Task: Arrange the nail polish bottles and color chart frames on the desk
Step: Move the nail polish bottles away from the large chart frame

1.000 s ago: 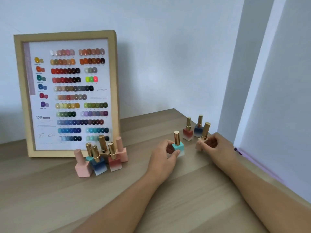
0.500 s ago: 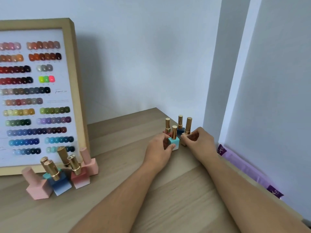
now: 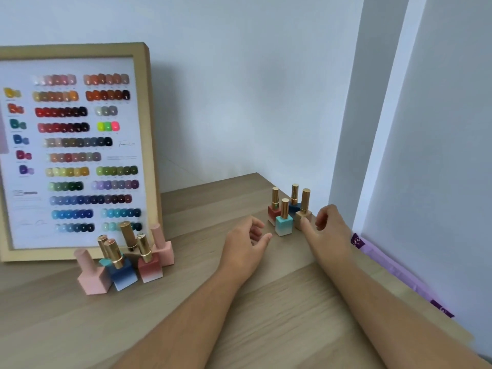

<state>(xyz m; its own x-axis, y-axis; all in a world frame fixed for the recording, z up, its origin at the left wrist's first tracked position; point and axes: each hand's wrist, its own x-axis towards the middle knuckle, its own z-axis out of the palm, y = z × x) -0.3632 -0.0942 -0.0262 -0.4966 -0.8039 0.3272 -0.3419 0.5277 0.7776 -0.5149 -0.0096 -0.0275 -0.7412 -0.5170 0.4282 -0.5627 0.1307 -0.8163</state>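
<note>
Several gold-capped nail polish bottles stand clustered near the desk's far right corner: a teal one [image 3: 283, 224] in front, a red one [image 3: 273, 212], a dark blue one [image 3: 294, 203] and a beige one [image 3: 304, 213]. My left hand [image 3: 246, 246] rests open just left of the teal bottle, holding nothing. My right hand [image 3: 328, 230] is open beside the beige bottle, its thumb touching the base. A wooden color chart frame [image 3: 149, 145] leans on the wall at left. Before it stands a second group of bottles, with a pink one [image 3: 91, 275], a blue one [image 3: 121, 272] and a coral one [image 3: 149, 265].
The wooden desk [image 3: 266, 310] ends at the right near a white wall and pillar. A purple strip [image 3: 394, 270] lies along the desk's right edge. A taller pink bottle [image 3: 162, 245] stands at the frame's lower right corner.
Both hands have let go of the teal and beige bottles and drawn back slightly with fingers spread. The view has swung left, showing more of the frame.
</note>
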